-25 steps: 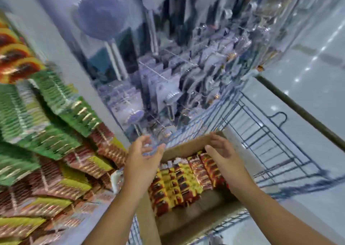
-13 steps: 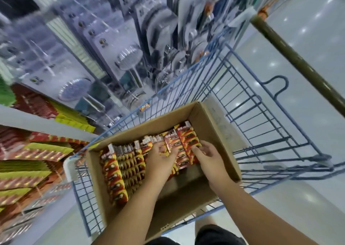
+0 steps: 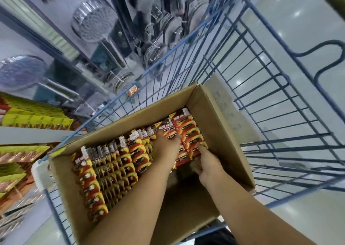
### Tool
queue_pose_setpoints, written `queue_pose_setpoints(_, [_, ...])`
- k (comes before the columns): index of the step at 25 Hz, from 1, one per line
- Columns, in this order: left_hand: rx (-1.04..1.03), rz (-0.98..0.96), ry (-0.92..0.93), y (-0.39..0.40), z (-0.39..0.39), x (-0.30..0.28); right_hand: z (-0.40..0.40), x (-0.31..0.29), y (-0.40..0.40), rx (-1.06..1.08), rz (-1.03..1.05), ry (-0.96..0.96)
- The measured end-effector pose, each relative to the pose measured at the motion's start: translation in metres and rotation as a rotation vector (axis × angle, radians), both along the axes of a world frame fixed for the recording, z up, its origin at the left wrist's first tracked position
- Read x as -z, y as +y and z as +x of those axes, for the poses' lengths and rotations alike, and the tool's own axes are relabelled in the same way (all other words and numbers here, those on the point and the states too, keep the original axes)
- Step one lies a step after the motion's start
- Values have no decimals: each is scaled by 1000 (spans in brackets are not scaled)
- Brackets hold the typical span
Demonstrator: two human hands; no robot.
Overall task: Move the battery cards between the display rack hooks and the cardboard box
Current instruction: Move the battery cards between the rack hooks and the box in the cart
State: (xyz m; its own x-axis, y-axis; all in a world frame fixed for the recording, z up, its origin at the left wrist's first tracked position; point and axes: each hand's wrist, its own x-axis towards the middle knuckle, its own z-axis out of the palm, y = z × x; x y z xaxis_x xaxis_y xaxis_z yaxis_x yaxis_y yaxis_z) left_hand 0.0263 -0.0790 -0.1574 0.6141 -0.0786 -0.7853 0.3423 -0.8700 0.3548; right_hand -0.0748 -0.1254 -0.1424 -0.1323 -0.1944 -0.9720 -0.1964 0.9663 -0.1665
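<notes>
Cardboard box [image 3: 222,132] in blue cart [image 3: 261,73]

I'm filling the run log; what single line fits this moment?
stage: picking from cardboard box | left hand: on battery cards | right hand: pinching card stack | box: in cart

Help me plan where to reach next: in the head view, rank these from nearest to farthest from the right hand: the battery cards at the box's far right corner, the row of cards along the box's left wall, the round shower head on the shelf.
1. Far-right battery cards: under the right hand fingertips.
2. Left-wall row: across the cardboard box.
3. Shower head: on the shelf beyond the cart.
</notes>
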Motion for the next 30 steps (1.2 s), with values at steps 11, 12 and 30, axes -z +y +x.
queue_pose_setpoints(11, [-109, 57, -18, -25, 0, 13, 19, 20, -16, 182, 71, 14])
queue_pose_setpoints(12, [-116, 54, -20, -25, -1, 15, 20, 21, -17, 179, 72, 10])
queue_pose_setpoints(30, [-81, -131, -226, 18, 5, -18, -22, -38, 6, 197, -8, -452])
